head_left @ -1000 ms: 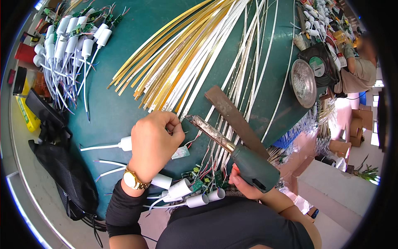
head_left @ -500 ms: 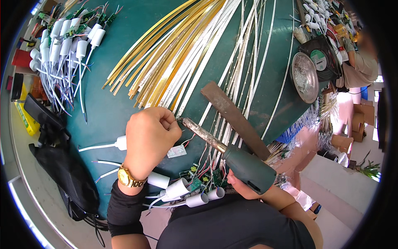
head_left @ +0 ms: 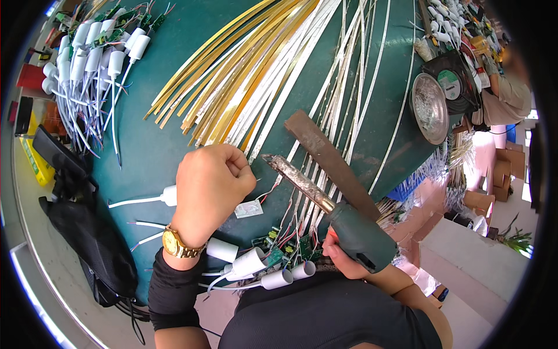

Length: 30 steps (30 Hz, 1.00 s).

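Note:
My left hand (head_left: 210, 189), with a gold watch at its wrist, is closed in a pinch near the lower ends of a bundle of white and yellow LED strips (head_left: 250, 75). What its fingertips hold is hidden. In my right hand (head_left: 344, 259) is a soldering iron (head_left: 361, 235) with a dark green handle. Its scorched metal tip points up and left, a little apart from my left fingers. Below, near my body, lie several white lamp caps (head_left: 249, 263) with cables and small green circuit boards (head_left: 274, 257) joined to wires.
A flat brown metal bar (head_left: 334, 166) lies across narrow white strips. More white caps (head_left: 78, 70) with cables are heaped at far left, above a black bag (head_left: 90, 244). At right are a round metal dish (head_left: 430, 109) and a black fan (head_left: 456, 84). A co-worker (head_left: 505, 96) sits beyond.
The soldering iron's tip has drawn back to the right, away from my left fingers. My left hand stays pinched in nearly the same place.

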### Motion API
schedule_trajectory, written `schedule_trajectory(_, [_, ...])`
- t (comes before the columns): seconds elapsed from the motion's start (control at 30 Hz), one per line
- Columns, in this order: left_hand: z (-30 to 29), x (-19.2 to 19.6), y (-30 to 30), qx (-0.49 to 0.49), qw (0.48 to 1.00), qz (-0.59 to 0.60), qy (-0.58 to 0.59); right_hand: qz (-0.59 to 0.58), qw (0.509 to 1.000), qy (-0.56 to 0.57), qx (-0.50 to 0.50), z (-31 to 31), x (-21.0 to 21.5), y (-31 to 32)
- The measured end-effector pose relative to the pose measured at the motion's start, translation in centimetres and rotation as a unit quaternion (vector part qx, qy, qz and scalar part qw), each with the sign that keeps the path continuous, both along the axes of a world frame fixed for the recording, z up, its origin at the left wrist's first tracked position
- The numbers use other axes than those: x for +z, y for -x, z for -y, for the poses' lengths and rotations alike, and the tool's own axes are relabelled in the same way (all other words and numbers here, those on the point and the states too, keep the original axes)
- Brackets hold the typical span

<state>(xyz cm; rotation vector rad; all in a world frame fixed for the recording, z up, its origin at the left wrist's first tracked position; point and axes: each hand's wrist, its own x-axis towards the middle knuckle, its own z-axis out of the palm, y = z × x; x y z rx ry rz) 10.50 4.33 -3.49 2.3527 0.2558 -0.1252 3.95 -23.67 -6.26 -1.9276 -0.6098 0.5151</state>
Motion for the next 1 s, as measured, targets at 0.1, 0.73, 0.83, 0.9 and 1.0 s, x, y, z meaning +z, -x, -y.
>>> schedule_trajectory(0.1, [0.0, -0.1, -0.1, -0.001, 1.000, 0.007, 0.007, 0.006, 1.000, -0.016, 0.014, 0.2, 0.1, -0.1])
schedule_trajectory(0.73, [-0.2, -0.3, -0.1, -0.004, 1.000, 0.000, 0.013, 0.032, 0.999, 0.027, -0.003, -0.6, 0.8, -1.2])
schedule_trajectory(0.83, [-0.1, -0.2, -0.1, 0.001, 1.000, -0.012, 0.019, 0.050, 0.998, 0.026, -0.002, -1.2, 1.4, -1.7])
schedule_trajectory(0.9, [-0.2, -0.3, -0.1, -0.005, 1.000, -0.008, 0.027, 0.078, 0.997, 0.007, -0.006, -1.4, 1.5, -1.9])
schedule_trajectory(1.0, [-0.2, -0.3, -0.1, -0.001, 1.000, -0.007, 0.030, 0.055, 0.998, -0.017, -0.016, -1.3, 1.4, -1.8])
